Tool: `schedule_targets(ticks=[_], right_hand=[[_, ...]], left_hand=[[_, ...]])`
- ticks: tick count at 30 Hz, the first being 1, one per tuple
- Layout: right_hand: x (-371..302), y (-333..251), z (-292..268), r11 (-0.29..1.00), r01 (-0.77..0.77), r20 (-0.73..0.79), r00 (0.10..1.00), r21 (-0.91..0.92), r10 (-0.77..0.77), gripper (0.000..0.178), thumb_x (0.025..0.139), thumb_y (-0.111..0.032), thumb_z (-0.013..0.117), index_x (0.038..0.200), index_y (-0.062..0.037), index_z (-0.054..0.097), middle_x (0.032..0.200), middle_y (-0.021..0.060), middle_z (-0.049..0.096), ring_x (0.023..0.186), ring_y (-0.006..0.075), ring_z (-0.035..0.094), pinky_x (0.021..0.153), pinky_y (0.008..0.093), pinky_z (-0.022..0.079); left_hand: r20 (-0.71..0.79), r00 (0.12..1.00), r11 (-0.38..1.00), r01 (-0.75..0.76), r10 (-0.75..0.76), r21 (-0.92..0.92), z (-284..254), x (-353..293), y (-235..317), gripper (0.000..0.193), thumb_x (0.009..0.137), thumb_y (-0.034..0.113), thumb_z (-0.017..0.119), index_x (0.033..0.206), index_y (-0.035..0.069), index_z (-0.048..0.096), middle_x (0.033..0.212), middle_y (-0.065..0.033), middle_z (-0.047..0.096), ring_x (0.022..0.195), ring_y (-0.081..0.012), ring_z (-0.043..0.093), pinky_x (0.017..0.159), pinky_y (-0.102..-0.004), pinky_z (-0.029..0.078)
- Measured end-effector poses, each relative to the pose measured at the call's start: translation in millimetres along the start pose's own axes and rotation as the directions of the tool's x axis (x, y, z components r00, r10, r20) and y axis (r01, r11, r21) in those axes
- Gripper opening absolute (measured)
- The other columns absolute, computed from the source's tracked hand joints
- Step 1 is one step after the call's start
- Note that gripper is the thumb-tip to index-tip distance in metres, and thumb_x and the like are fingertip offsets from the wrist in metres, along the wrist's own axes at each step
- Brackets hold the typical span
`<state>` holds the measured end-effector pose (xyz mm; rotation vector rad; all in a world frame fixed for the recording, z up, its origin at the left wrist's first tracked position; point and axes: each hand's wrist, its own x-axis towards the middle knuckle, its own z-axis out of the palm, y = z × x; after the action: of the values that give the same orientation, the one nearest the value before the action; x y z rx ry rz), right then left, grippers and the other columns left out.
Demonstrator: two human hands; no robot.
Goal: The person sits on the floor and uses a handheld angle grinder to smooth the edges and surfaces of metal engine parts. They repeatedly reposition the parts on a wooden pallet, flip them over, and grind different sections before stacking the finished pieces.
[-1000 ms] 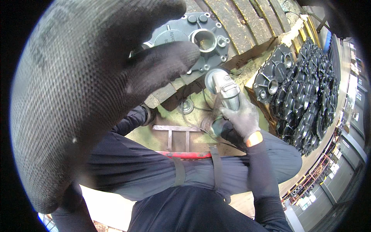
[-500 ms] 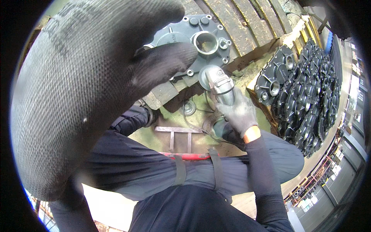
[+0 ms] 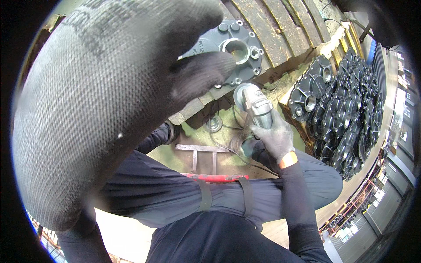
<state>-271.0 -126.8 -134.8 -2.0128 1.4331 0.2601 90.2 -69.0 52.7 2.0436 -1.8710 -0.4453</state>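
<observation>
Angle grinder was grasped by right hand, near the grey casting; casting's left portion was obscured by left hand, grip released.

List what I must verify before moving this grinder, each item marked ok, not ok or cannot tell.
1. Right hand gripping the grinder: ok.
2. Left hand apart from the disc: ok, it is raised close to the camera.
3. Dark casting resting on the wooden pallet: ok.
4. Casting fully visible: not ok, the left hand hides part.
5. Disc stopped: cannot tell.
</observation>
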Motion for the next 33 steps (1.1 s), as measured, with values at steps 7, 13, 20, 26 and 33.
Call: schedule_targets(ticks=[7, 13, 20, 26, 33], right_hand=[[12.1, -2.7, 3.4, 0.999, 0.027, 0.014, 1.0, -0.022, -0.027, 0.072, 0.083, -0.041, 0.09, 0.139, -0.0069, 0.06, 0.119, 0.0279, 0.076, 0.112, 0.049, 0.074, 0.095, 0.0566, 0.059], [-0.7, 3.4, 0.0, 0.999, 0.0, 0.013, 1.0, -0.037, 0.0, 0.07, 0.081, -0.041, 0.093, 0.133, -0.0043, 0.064, 0.118, 0.0269, 0.077, 0.111, 0.0479, 0.074, 0.095, 0.0559, 0.059], [-1.3, -14.3, -4.0, 0.999, 0.023, 0.036, 0.999, 0.028, -0.024, 0.067, 0.081, -0.039, 0.093, 0.132, -0.0056, 0.066, 0.119, 0.0252, 0.077, 0.11, 0.0469, 0.075, 0.095, 0.0556, 0.059], [-0.7, -27.6, 8.5, 0.996, 0.085, 0.047, 0.995, 0.013, -0.085, 0.068, 0.081, -0.04, 0.093, 0.134, -0.0058, 0.067, 0.116, 0.0257, 0.079, 0.108, 0.0471, 0.076, 0.093, 0.0536, 0.06], [5.9, -36.3, 11.6, 0.995, 0.099, 0.138, 0.986, -0.019, -0.095, 0.071, 0.082, -0.043, 0.09, 0.14, -0.0092, 0.064, 0.124, 0.0254, 0.076, 0.115, 0.0471, 0.074, 0.097, 0.0555, 0.059]], left_hand=[[0.009, 1.0, 1.0, 0.009, -0.009, -0.019, 2.4, -0.2, -3.3, 0.048, 0.095, 0.031, 0.088, 0.136, 0.008, 0.079, 0.108, -0.0144, 0.08, 0.098, -0.0246, 0.076, 0.088, -0.0405, 0.062], [-0.017, 1.0, 1.0, -0.003, 0.003, 0.006, 0.9, -2.5, 3.6, 0.047, 0.097, 0.033, 0.086, 0.135, 0.007, 0.079, 0.111, -0.0161, 0.081, 0.099, -0.0255, 0.079, 0.087, -0.0403, 0.063], [-0.017, 1.0, 1.0, -0.002, 0.002, 0.027, -4.5, -14.1, 2.9, 0.046, 0.097, 0.033, 0.086, 0.134, 0.006, 0.078, 0.11, -0.0163, 0.081, 0.099, -0.026, 0.079, 0.087, -0.0405, 0.063], [0.015, 1.0, 0.999, 0.023, -0.024, 0.034, -7.6, -26.2, 0.9, 0.045, 0.098, 0.033, 0.085, 0.133, 0.006, 0.078, 0.11, -0.0165, 0.081, 0.098, -0.0264, 0.079, 0.087, -0.0406, 0.063], [0.017, 0.998, 0.997, 0.058, -0.058, 0.042, -15.3, -31.5, 1.9, 0.044, 0.099, 0.033, 0.084, 0.132, 0.006, 0.078, 0.109, -0.0167, 0.08, 0.098, -0.0269, 0.079, 0.086, -0.0408, 0.063]])
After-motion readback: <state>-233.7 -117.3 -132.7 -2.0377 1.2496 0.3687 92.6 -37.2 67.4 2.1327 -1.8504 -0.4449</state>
